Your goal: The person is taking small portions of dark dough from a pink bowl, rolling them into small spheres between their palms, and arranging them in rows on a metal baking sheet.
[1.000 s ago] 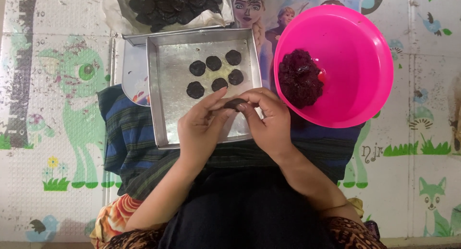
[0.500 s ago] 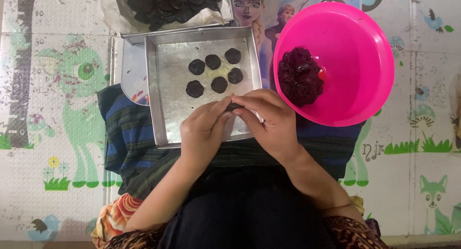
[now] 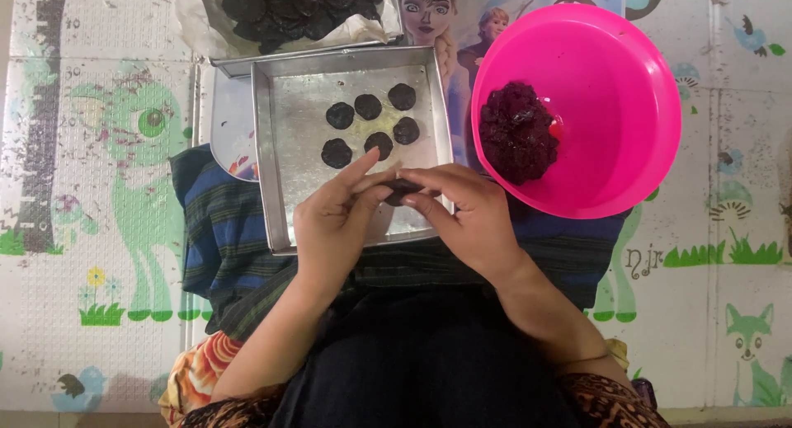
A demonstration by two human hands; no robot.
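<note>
My left hand (image 3: pixel 338 218) and my right hand (image 3: pixel 466 214) meet over the near edge of a square metal tray (image 3: pixel 276 148). Between their fingertips they pinch a small dark piece of dough (image 3: pixel 399 192), mostly hidden by the fingers. Several flat dark rounds (image 3: pixel 369 106) lie on the tray's far half. To the right stands a bright pink bowl (image 3: pixel 610 106) that holds a lump of dark purple dough (image 3: pixel 516 131).
A pile of dark round pieces (image 3: pixel 289 7) lies on white wrapping beyond the tray. A blue striped cloth (image 3: pixel 219 222) lies under the tray over my lap. Everything rests on a play mat (image 3: pixel 91 189) printed with cartoon animals.
Both hands stay together over the tray's near edge; the fingers have shifted slightly around the dark piece. The rounds on the tray and the bowl have not moved.
</note>
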